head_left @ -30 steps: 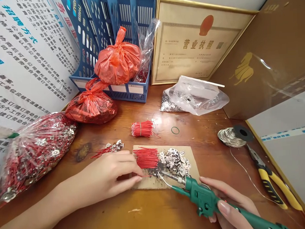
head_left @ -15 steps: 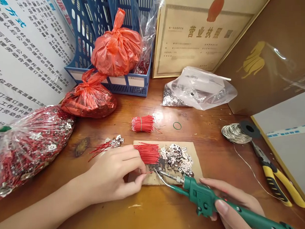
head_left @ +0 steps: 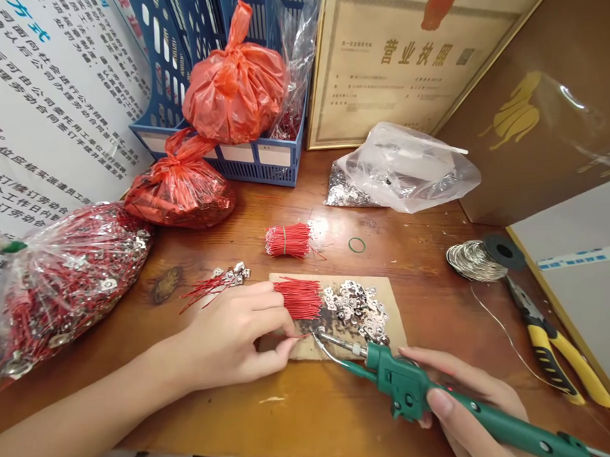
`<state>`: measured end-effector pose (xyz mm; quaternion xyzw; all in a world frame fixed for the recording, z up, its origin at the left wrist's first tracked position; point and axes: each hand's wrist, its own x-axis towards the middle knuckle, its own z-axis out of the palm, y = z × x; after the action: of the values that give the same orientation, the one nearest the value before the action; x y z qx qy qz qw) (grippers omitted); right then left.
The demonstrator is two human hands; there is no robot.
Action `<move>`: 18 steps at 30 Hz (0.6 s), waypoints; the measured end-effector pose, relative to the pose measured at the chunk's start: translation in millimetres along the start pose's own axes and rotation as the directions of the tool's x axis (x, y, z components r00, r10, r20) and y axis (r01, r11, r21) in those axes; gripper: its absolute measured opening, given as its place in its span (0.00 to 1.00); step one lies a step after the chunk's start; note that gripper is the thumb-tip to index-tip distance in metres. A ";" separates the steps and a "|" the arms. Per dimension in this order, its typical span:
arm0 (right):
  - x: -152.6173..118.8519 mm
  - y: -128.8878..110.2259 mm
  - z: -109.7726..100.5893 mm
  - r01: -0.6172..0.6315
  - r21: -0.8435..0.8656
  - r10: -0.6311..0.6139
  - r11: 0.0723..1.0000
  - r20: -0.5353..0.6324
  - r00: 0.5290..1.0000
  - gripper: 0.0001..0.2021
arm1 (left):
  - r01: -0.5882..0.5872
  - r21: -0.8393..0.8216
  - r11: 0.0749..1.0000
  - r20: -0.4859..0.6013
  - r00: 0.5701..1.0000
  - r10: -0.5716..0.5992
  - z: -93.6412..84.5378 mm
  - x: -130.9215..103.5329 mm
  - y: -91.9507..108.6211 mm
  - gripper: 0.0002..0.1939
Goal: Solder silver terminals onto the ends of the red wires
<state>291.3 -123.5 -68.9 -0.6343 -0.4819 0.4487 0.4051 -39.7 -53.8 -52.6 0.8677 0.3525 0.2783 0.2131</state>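
Observation:
My left hand [head_left: 248, 334] is closed in a pinch on a short red wire [head_left: 303, 336], whose far end reaches the tip of the soldering iron. My right hand [head_left: 465, 396] is wrapped round the green soldering iron [head_left: 403, 384], which has a trigger and a curved solder feed tube. Its tip points left, low over a scorched piece of cardboard [head_left: 395, 318]. On the cardboard lie a row of red wires [head_left: 300, 298] and a heap of small metal terminals [head_left: 358, 306]. Wires with terminals attached [head_left: 219, 283] lie beyond my left hand.
A banded bundle of red wires [head_left: 288, 240] and a green rubber band [head_left: 356, 245] lie behind the cardboard. To the right are a solder spool [head_left: 476, 260] and yellow-black pliers [head_left: 554, 346]. Filled bags [head_left: 81, 276] and a blue file rack [head_left: 278, 175] stand at left and back.
The view has shifted slightly, so the table's front edge shows more. Both hands keep their holds, and the iron's tip remains at the wire's end.

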 end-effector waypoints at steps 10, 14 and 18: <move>3.9 7.8 -8.3 0.129 0.033 -0.132 0.991 0.142 0.981 0.13 | 0.008 -0.002 1.000 -0.004 1.000 -0.008 -1.5 1.9 -0.5 0.06; 3.9 8.4 -7.5 0.117 0.051 -0.124 0.992 0.146 0.982 0.12 | -0.003 -0.004 1.000 -0.013 1.000 0.003 0.0 1.5 -0.6 0.06; 3.7 13.8 -9.6 0.109 0.041 -0.114 0.993 0.129 0.985 0.14 | -0.001 -0.005 1.000 -0.008 1.000 0.001 0.4 1.3 -0.7 0.06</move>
<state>304.4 -123.5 -80.0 -0.5685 -0.5345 0.4742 0.4078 -39.0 -52.5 -52.9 0.8663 0.3521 0.2825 0.2138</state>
